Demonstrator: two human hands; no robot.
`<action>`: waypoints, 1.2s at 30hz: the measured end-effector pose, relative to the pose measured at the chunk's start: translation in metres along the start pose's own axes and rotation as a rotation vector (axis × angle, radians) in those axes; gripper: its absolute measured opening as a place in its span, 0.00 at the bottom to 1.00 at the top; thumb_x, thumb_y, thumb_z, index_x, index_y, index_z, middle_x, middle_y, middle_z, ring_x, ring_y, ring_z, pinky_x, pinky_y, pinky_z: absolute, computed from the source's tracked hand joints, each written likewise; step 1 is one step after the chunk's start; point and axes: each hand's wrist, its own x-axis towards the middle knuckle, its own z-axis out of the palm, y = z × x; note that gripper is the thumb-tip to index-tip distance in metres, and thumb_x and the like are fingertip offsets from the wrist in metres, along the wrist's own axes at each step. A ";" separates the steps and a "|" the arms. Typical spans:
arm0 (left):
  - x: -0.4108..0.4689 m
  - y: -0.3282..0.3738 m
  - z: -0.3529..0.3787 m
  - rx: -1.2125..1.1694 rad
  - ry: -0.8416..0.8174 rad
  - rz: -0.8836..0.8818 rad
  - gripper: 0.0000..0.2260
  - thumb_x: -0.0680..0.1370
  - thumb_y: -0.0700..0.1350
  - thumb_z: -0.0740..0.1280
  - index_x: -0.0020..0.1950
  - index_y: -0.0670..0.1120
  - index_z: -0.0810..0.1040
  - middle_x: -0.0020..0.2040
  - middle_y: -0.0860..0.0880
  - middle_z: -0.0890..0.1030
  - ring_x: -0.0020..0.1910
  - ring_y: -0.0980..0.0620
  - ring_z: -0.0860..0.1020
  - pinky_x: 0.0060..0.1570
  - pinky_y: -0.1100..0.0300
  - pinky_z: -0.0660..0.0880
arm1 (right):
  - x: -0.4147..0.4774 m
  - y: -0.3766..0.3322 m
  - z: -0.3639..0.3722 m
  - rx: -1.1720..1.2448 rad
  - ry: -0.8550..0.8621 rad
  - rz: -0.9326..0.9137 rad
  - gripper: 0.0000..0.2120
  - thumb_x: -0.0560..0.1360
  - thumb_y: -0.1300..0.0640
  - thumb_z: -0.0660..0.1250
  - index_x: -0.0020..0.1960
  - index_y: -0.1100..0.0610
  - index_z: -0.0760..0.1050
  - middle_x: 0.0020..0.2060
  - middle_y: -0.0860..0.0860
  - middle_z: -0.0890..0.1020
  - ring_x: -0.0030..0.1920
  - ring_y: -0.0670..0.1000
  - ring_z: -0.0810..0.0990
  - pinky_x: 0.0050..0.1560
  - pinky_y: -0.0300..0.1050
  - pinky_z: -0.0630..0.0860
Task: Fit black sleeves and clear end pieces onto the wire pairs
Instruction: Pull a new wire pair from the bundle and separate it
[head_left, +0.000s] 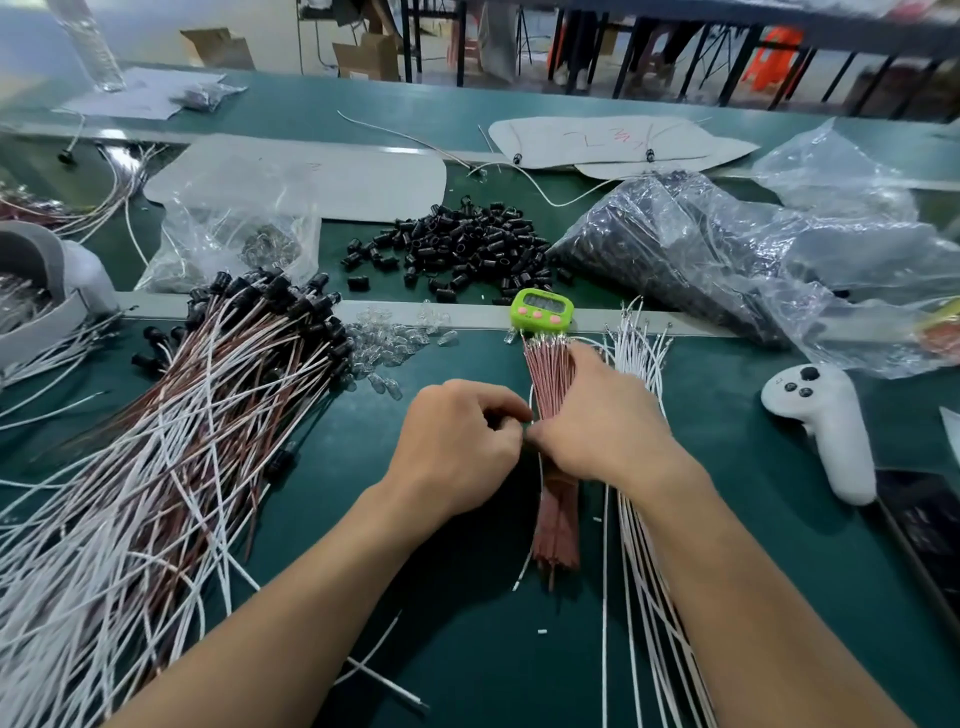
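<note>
Notes red wire bundle (556, 519) at centre, long axis near-to-far; finds right hand (602, 421) laid across its middle, grip not discernible; finds left hand (457, 441) curled just left, touching the right, pinched content hidden; places black sleeves (467, 244) far, beyond both hands.

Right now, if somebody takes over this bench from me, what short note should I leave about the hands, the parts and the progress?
Left hand: fingers curled, meeting the right hand over the bundle of red-brown wires. What they pinch is hidden.
Parts: thin white wires lie right of that bundle, loose black plastic sleeves are piled behind it, and small clear end pieces lie to its left.
Done: a big heap of sleeved wire pairs on the left.
Left: both bundles look unfitted.
</note>
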 end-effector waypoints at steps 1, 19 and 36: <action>-0.001 0.000 0.000 0.002 0.014 0.007 0.11 0.69 0.48 0.64 0.42 0.55 0.87 0.35 0.64 0.83 0.35 0.62 0.80 0.39 0.70 0.74 | 0.001 0.003 -0.002 0.070 0.036 0.023 0.32 0.66 0.46 0.76 0.65 0.49 0.68 0.46 0.51 0.81 0.48 0.58 0.79 0.47 0.47 0.74; 0.003 0.007 -0.001 -0.513 -0.112 -0.287 0.10 0.76 0.48 0.75 0.37 0.45 0.87 0.33 0.47 0.85 0.28 0.54 0.79 0.30 0.64 0.74 | 0.009 0.004 0.002 0.715 0.040 0.007 0.09 0.73 0.52 0.70 0.40 0.57 0.84 0.34 0.53 0.86 0.39 0.60 0.85 0.40 0.54 0.82; 0.028 -0.002 -0.037 -1.014 0.349 -0.588 0.06 0.76 0.31 0.71 0.42 0.40 0.83 0.32 0.48 0.83 0.28 0.56 0.79 0.29 0.67 0.76 | -0.012 0.031 -0.003 0.284 -0.239 -0.177 0.10 0.78 0.51 0.72 0.58 0.46 0.76 0.47 0.43 0.84 0.44 0.44 0.82 0.46 0.43 0.77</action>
